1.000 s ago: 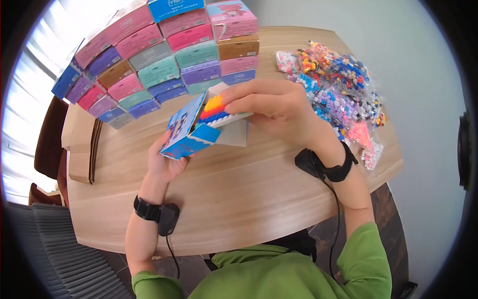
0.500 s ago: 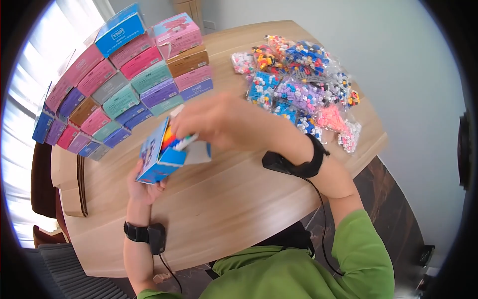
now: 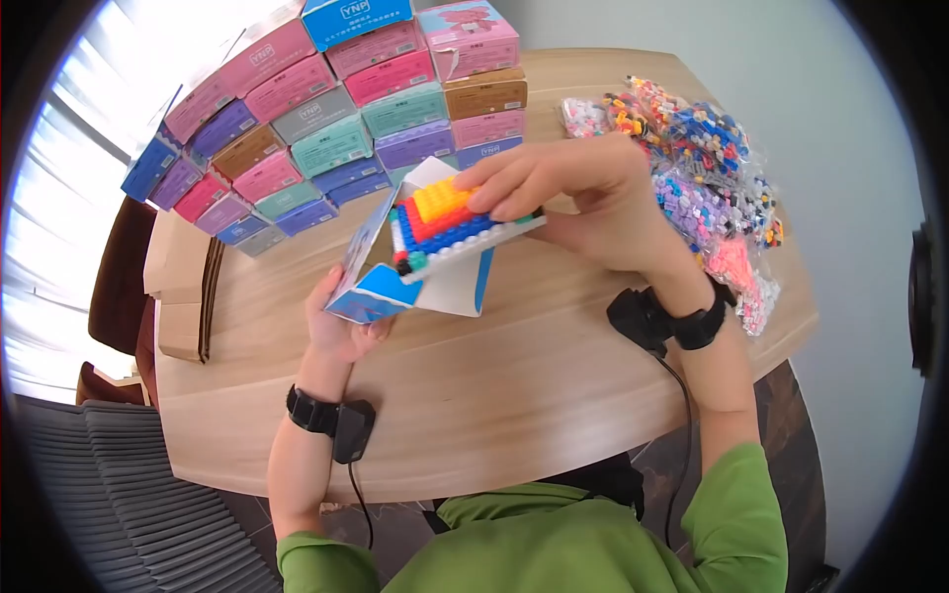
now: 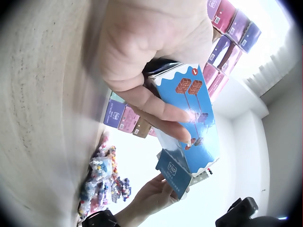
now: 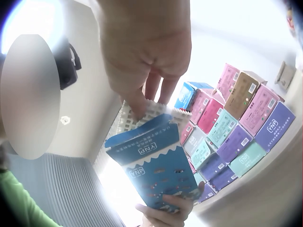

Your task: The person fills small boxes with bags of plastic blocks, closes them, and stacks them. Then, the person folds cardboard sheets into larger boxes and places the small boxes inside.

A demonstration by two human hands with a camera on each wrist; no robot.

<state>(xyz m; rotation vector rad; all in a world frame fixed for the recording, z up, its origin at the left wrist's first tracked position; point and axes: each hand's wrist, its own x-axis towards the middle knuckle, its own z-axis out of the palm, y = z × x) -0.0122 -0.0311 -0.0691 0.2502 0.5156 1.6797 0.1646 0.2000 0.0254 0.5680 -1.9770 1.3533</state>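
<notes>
The left hand (image 3: 341,321) holds a blue box (image 3: 371,303) from below, its top flap hanging out to the right. In the left wrist view, fingers of the left hand (image 4: 156,85) lie across the box's printed side (image 4: 196,113). The right hand (image 3: 593,203) pinches a brick-built piece (image 3: 445,222) of yellow, red and blue studs on a white plate, tilted over the box's open end. In the right wrist view, the right hand's thumb and fingers (image 5: 149,90) grip the white plate (image 5: 137,116), partly hidden behind the box's flap (image 5: 142,142).
Stacked coloured boxes (image 3: 331,143) stand at the table's back left. Bags of loose bricks (image 3: 697,188) lie at the right. Flattened cardboard (image 3: 183,326) rests at the left edge of the wooden table (image 3: 474,405). Cables run from both wrist cameras.
The brick piece, earlier mostly inside the box, now shows far more of itself outside, held by the right hand. The view swung left and back.
</notes>
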